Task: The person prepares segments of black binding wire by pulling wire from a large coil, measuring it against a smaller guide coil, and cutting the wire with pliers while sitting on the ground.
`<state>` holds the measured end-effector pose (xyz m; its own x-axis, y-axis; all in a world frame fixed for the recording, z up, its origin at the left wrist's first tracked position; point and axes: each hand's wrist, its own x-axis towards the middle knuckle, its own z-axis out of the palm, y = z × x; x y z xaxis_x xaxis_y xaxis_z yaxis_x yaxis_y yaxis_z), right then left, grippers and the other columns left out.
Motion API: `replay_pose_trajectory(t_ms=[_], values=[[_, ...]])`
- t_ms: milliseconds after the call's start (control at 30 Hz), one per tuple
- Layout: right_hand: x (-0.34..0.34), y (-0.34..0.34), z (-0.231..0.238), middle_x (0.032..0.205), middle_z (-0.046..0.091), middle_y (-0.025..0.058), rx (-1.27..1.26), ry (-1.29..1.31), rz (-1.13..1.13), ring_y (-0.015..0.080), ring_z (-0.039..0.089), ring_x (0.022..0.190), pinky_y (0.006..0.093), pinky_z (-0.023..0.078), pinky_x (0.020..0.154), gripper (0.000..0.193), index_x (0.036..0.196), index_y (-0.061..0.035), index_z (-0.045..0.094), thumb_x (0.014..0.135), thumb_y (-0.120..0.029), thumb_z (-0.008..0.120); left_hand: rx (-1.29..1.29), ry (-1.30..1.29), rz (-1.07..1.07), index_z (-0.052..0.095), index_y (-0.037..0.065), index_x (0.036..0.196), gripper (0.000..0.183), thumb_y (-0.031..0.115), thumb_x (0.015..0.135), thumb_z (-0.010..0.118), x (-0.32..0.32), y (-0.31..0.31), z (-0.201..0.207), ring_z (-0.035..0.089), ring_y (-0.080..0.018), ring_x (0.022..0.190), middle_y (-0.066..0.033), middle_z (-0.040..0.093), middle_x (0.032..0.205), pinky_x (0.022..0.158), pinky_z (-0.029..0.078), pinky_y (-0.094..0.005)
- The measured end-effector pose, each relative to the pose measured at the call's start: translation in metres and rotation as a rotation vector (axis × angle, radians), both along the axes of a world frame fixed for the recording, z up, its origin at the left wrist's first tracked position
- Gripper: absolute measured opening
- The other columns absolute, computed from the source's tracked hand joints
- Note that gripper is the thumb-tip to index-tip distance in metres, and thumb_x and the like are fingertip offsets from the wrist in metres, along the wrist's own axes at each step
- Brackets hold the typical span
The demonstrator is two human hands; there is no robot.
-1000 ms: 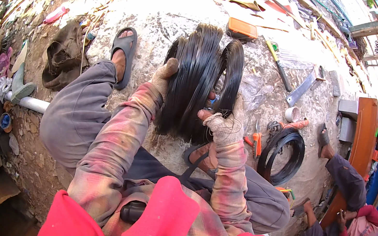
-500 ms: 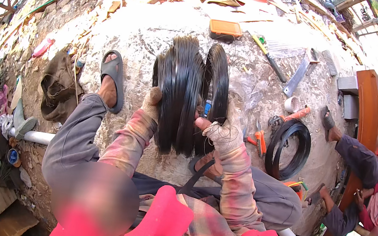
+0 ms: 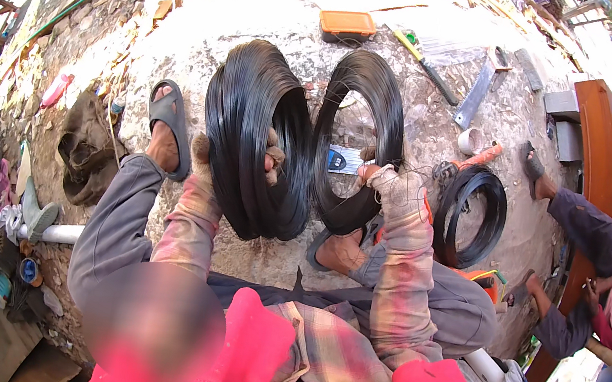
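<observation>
My left hand [image 3: 201, 160] grips a thick coil of black wire [image 3: 247, 135], its gloved fingers curling through the middle and showing inside the ring. A thinner coil of black wire [image 3: 391, 113] is held in my right hand [image 3: 390, 184], with some loose strands hanging by the wrist. Both coils stand tilted side by side, nearly touching, in front of my body. Through the thinner ring a small blue and black object [image 3: 337, 160] shows on the ground. On the right, a third, smaller black coil [image 3: 497, 227] lies on the ground beside my leg.
An orange-lidded box [image 3: 347, 25], a yellow-and-black tool [image 3: 427, 67] and a handsaw [image 3: 474, 101] lie beyond the coils. A roll of tape [image 3: 467, 141] is near the saw. Brown cloth [image 3: 86, 150] lies left. Another person [image 3: 590, 304] sits at far right beside a wooden beam [image 3: 596, 155].
Both coils have turned so that their ring openings now face me more, and they have spread apart. My left hand moved left, my right hand slightly right.
</observation>
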<state>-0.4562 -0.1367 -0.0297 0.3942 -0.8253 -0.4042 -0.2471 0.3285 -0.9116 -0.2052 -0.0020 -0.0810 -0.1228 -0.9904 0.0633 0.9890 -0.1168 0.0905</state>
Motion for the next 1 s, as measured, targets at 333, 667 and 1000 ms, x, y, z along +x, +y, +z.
replay_pose_trajectory(t_ms=[333,667,1000], values=[[-0.008,0.002,-0.011,0.097,0.061,0.0079,-0.008,-0.055,-0.009,0.0129,0.057,0.073,0.0247,0.049,0.064,0.076,0.133,0.0004,0.043,0.066,-0.007,0.079,0.251,-0.226,0.032,0.041,-0.004,0.127,0.108,0.07,0.056,0.075,-0.004,0.006,0.016,0.06,-0.0296,0.093,-0.0239,0.055,0.108,0.08,0.052,-0.0412],[-0.009,0.005,-0.007,0.103,0.06,0.0132,0.063,-0.324,0.032,0.0172,0.062,0.078,0.0294,0.054,0.067,0.073,0.136,0.0002,0.037,0.071,0.002,0.071,0.272,-0.276,0.078,0.041,-0.01,0.127,0.115,0.075,0.056,0.07,-0.002,0.005,0.021,0.061,-0.0324,0.092,-0.0246,0.058,0.103,0.077,0.054,-0.044],[-0.016,0.006,0.004,0.111,0.059,0.0143,0.06,-0.286,0.241,0.0181,0.063,0.086,0.0281,0.053,0.069,0.087,0.14,-0.0014,0.028,0.066,0.001,0.073,0.094,-0.125,0.016,0.035,-0.003,0.136,0.116,0.08,0.058,0.061,0.007,0.006,-0.012,0.055,-0.0394,0.107,-0.0315,0.049,0.121,0.091,0.048,-0.0514]])
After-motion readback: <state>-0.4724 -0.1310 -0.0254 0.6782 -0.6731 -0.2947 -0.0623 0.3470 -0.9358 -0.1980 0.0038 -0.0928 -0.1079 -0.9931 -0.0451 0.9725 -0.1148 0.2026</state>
